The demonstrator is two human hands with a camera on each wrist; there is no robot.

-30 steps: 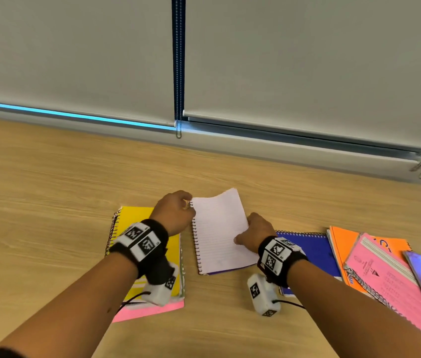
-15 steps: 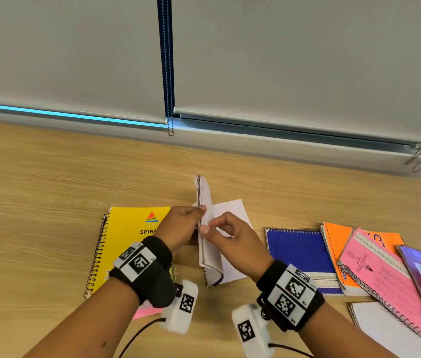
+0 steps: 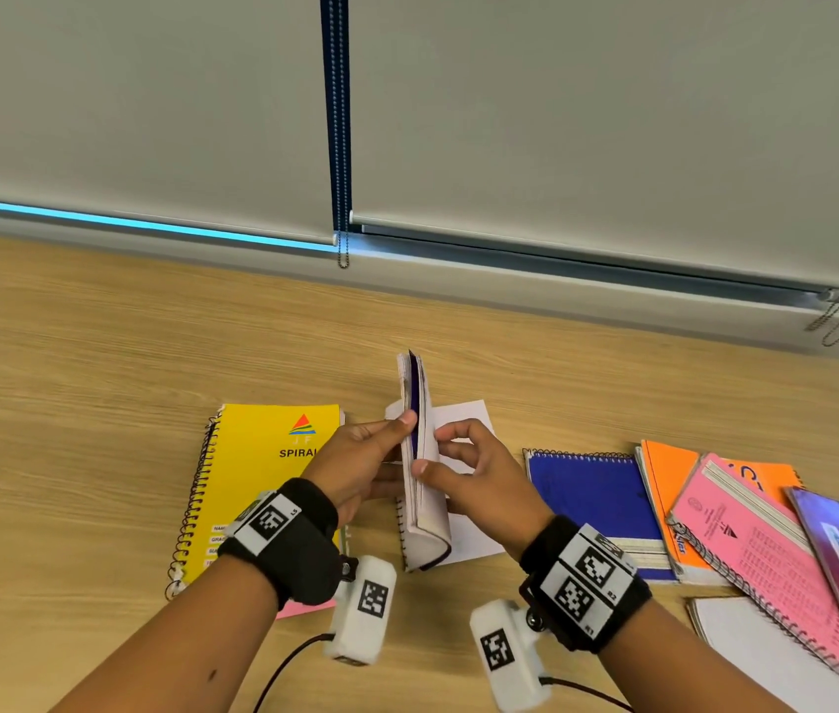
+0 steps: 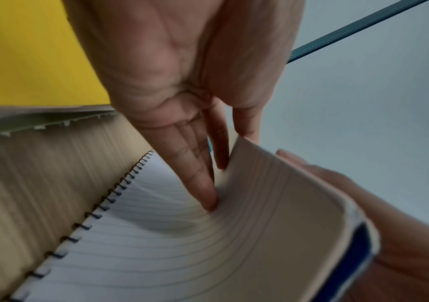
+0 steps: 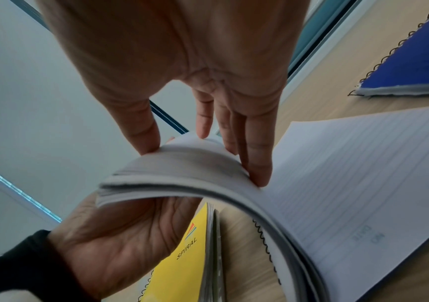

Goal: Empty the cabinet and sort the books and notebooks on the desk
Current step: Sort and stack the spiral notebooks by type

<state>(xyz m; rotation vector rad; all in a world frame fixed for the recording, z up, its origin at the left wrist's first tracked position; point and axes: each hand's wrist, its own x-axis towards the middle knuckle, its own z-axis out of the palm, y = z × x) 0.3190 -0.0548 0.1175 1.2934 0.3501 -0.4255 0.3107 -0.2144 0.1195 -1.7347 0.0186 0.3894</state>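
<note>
Open spiral notebook [image 3: 420, 486]: page block raised on edge, pinched between left hand [image 3: 360, 465] and right hand [image 3: 479, 476]. Yellow notebook [image 3: 258, 476] just left, blue notebook [image 3: 592, 491] just right. Far bench [image 3: 98, 352] bare.

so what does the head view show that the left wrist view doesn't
Only the head view: the blue notebook, orange notebook, pink notebook and both wristbands. Only the left wrist view: the left fingers pressing the lined page beside the coil. Both: the yellow notebook, the raised pages, both hands, the desk.
</note>
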